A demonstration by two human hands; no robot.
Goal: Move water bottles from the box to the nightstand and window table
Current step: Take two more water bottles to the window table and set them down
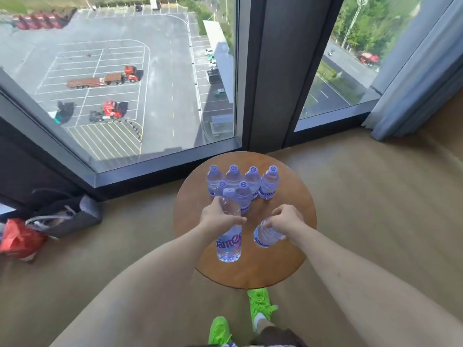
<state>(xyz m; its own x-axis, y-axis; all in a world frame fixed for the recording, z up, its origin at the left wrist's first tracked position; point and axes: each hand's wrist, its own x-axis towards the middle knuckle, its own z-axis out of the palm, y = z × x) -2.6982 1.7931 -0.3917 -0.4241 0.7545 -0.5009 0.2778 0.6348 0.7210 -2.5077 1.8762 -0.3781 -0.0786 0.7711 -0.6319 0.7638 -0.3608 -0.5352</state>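
Here, a round brown wooden worktop point(283, 266) stands on the tan carpet point(375, 209) just inside a large floor-level window point(120, 78). At the worktop's twelve o'clock edge, four clear plastic water bottles with pale purple caps point(269, 182) stand upright in a row, close together. Just in front of them, toward the centre, two more capped bottles point(243, 197) stand upright, partly hidden behind the nearest one.

The left hand point(216, 216) has its fingers wrapped around the upper body of a tall clear bottle with a purple-lettered label point(229, 242), held upright at about nine o'clock of the worktop's centre; whether its base touches the wood I cannot tell. The right hand point(284, 219) has its fingers curled over the top of a second clear bottle point(266, 235), at about three o'clock of the centre, its cap hidden under the palm.

At six o'clock, below the worktop, two bright green shoes point(260, 305) show on the carpet. Far out at nine o'clock lie a dark bag point(75, 216) and a crumpled red bag point(17, 239). A grey curtain point(413, 96) hangs at two o'clock.
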